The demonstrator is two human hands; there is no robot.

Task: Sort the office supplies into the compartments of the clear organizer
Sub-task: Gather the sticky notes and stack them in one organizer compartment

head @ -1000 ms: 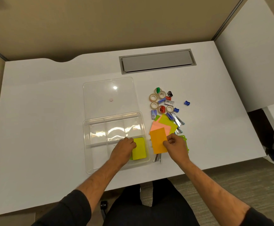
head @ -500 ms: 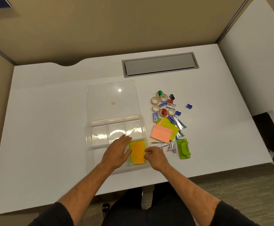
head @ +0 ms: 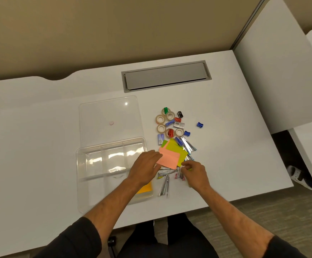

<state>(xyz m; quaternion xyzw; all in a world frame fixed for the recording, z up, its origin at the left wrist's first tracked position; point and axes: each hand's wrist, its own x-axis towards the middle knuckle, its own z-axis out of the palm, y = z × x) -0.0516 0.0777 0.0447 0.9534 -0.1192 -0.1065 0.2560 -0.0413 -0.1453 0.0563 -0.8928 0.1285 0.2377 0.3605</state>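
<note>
The clear organizer (head: 88,164) lies on the white desk, with an orange sticky pad (head: 145,188) in its near right compartment. My left hand (head: 145,167) reaches out over the organizer's right wall, and its straight fingers touch the left edge of a pink sticky pad (head: 169,157). Under the pink pad lies a yellow-green pad (head: 175,148). My right hand (head: 195,173) hovers at the pads' near right corner with fingers curled over small clips; whether it holds anything is unclear. A metal stapler (head: 164,186) lies near the desk's front.
The organizer's clear lid (head: 108,116) lies flat behind it. Tape rolls (head: 160,120), sharpeners (head: 199,125) and staple boxes (head: 179,124) are scattered behind the pads. A grey cable hatch (head: 166,76) sits at the desk's back. White partitions stand to the right.
The orange pad went into the organizer's near right compartment on top of the yellow one. Both hands then left it and moved right to the pile, the left reaching the pink pad.
</note>
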